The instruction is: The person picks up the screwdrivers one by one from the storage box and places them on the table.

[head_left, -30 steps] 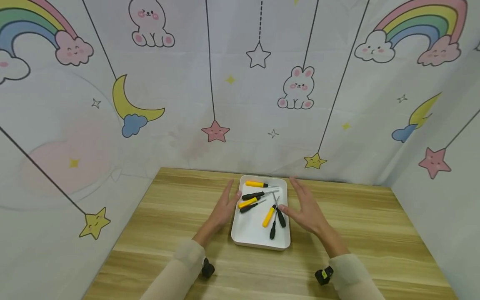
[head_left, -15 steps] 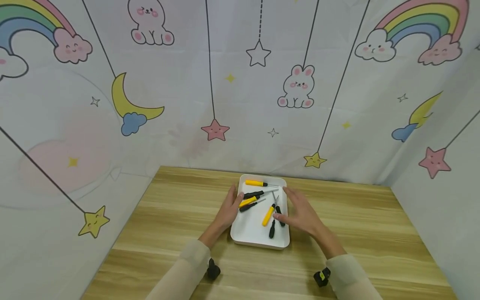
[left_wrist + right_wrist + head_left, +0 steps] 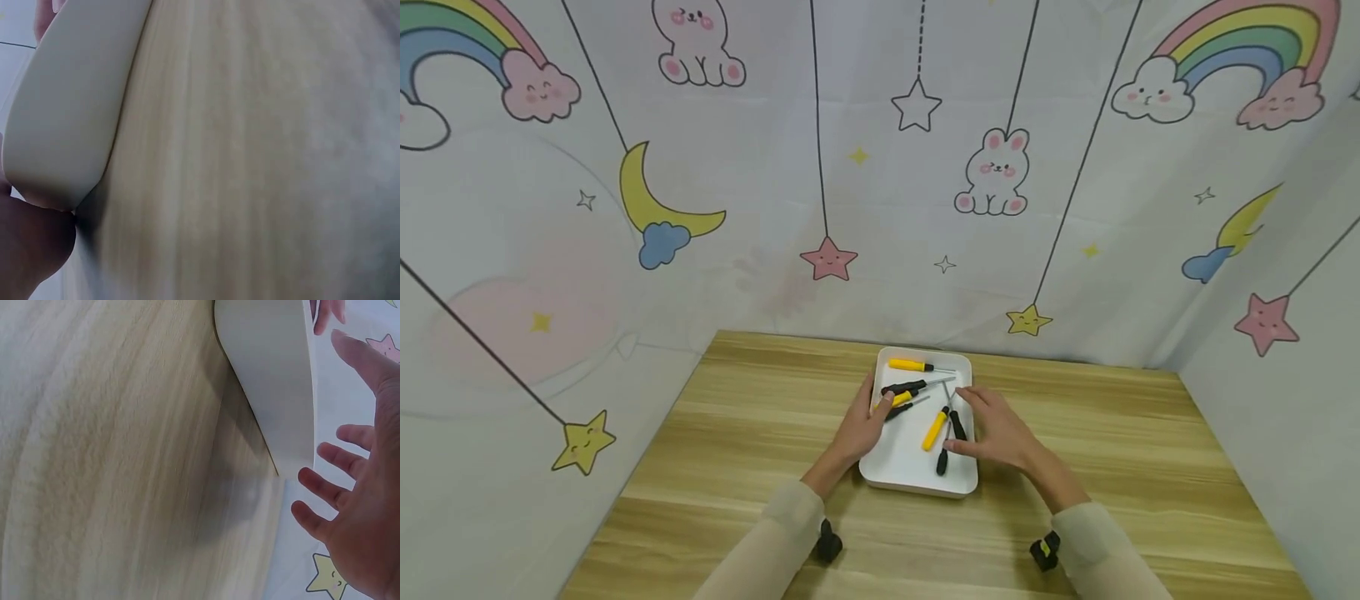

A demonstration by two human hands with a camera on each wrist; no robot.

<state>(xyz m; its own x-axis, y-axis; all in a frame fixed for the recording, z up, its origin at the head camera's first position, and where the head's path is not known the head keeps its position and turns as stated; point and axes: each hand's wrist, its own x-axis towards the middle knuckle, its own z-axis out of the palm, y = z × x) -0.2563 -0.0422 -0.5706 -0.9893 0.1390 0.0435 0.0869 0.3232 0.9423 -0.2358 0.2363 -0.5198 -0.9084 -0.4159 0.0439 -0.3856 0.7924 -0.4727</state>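
A white tray point(image 3: 891, 471) lies on the table with several screwdrivers in it, some with yellow handles and some with black. My left hand point(image 3: 859, 427) grips the tray's left wall, thumb over the rim and fingers along the outside. Near that thumb lie a black-handled screwdriver point(image 3: 904, 388) and a yellow one partly covered by it. Over the right rim, my right hand point(image 3: 1000, 432) has spread, relaxed fingers; its thumb overlaps a black handle point(image 3: 942, 461) in the head view. Its fingers point(image 3: 322, 487) show apart from the tray wall point(image 3: 275, 381) in the right wrist view.
The wood-grain table point(image 3: 760, 400) extends on both sides of the tray. Behind it hangs a white curtain point(image 3: 887, 308) printed with stars, rabbits and rainbows. Another yellow-handled screwdriver point(image 3: 908, 365) lies at the tray's far end. A small black device point(image 3: 1045, 552) is at each wrist.
My left hand has moved right and onto the tray's wall, its thumb crossing the rim. My right hand has shifted left over the right rim. The tray has barely moved.
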